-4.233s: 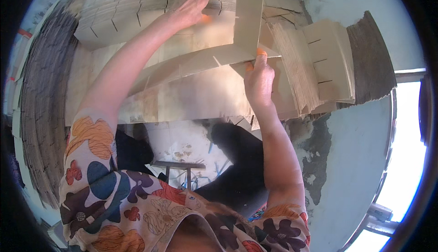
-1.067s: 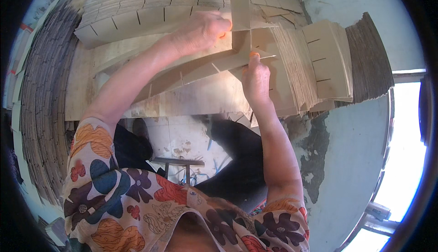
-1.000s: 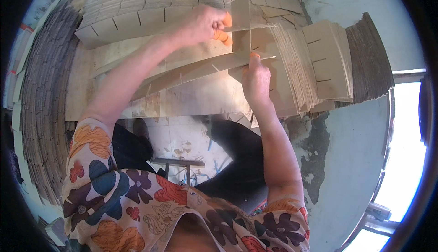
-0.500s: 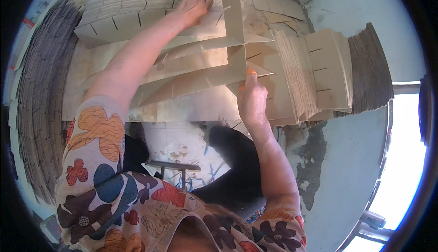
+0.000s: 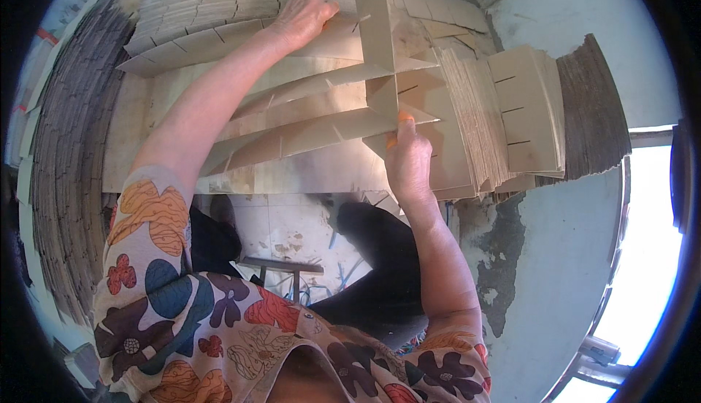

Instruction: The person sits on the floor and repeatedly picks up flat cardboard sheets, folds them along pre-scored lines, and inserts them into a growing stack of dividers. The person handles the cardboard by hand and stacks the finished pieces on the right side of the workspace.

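My right hand point(image 5: 409, 160), with orange covers on its fingertips, grips the near end of an upright cardboard cross strip point(image 5: 376, 20). Two long slotted strips, a nearer one point(image 5: 292, 134) and a farther one point(image 5: 314, 85), meet this cross strip and stretch leftward over the table. At the far side, my left hand point(image 5: 307, 22) is closed on the upper edge of another long slotted cardboard strip point(image 5: 219, 41). That strip stands in front of a stack of similar strips, its right end close to the cross strip. My left fingertips are partly hidden.
Stacked slotted strips point(image 5: 212, 1) line the back of the wooden table point(image 5: 321, 177). Shorter slotted pieces point(image 5: 475, 118) lean in a row at the right, beside darker stacked cardboard point(image 5: 595, 111). A tall cardboard stack point(image 5: 69, 155) stands at the left. Below is a small stool point(image 5: 281, 266).
The far strip under my left hand has come slightly away from the stack toward me. The cross strip and my right hand have shifted a little to the right.
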A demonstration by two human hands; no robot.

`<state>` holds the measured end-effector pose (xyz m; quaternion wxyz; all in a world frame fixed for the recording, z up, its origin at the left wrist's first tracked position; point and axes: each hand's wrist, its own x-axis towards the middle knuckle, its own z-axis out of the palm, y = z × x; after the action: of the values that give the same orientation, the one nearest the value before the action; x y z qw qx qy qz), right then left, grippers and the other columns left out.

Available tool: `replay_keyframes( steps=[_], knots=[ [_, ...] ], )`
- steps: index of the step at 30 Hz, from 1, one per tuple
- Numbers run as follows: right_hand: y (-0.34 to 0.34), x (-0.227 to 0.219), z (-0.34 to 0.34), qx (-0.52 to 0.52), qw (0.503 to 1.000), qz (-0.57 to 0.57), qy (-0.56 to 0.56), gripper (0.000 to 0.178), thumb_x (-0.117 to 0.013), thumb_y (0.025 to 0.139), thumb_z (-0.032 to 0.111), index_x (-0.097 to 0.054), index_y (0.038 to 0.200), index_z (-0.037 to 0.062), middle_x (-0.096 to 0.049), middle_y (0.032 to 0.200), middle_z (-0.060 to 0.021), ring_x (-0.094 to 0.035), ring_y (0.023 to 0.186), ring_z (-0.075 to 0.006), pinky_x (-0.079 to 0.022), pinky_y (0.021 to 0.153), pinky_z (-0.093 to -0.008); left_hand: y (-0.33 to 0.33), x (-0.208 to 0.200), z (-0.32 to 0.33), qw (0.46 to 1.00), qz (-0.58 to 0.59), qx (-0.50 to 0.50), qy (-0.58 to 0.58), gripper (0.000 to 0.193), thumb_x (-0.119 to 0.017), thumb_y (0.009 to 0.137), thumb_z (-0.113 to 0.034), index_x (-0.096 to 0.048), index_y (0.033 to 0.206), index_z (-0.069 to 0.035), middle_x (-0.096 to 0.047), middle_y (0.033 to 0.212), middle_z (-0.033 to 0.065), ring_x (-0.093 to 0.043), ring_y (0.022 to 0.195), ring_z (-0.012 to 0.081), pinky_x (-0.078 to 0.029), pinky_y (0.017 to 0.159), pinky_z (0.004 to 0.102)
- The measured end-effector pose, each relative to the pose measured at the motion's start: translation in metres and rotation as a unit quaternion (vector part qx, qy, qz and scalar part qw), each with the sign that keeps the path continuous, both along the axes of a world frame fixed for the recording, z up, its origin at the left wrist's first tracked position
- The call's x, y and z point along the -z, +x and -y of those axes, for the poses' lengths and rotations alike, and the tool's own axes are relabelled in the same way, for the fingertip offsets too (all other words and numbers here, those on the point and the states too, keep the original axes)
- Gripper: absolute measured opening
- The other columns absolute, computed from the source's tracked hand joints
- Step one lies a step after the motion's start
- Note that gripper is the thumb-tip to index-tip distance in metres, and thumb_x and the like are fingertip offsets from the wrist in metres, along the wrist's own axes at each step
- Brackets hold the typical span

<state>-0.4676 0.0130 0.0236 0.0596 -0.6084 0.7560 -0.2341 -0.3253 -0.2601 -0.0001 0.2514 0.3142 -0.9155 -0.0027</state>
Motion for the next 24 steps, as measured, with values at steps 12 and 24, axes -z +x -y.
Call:
replay_keyframes(
  steps=[12, 24],
  knots=[
    [0.01, -0.021, -0.01, 0.058, 0.996, 0.014, 0.059, 0.029, -0.06, 0.081, 0.001, -0.053, 0.109, -0.0038, -0.062, 0.076, -0.0262, -0.063, 0.074, -0.0419, -0.049, 0.061, -0.0441, 0.002, -0.016, -0.025, 0.994, -0.063, 0.092, -0.015, 0.007, -0.058, 0.074, 0.004, -0.052, 0.075, 0.0, -0.061, 0.073, 0.0195, -0.061, 0.073, 0.0367, -0.049, 0.061, 0.0454],
    [-0.005, -0.027, -0.03, 0.006, 0.997, -0.048, 0.065, 0.018, -0.057, 0.074, -0.004, -0.052, 0.091, -0.0037, -0.06, 0.074, -0.0263, -0.06, 0.074, -0.0446, -0.048, 0.062, -0.0468, 0.002, -0.027, -0.057, 0.986, -0.093, 0.112, 0.079, 0.017, -0.064, 0.075, -0.002, -0.047, 0.072, 0.002, -0.054, 0.064, 0.0221, -0.057, 0.064, 0.0388, -0.043, 0.057, 0.0456]
  ],
)
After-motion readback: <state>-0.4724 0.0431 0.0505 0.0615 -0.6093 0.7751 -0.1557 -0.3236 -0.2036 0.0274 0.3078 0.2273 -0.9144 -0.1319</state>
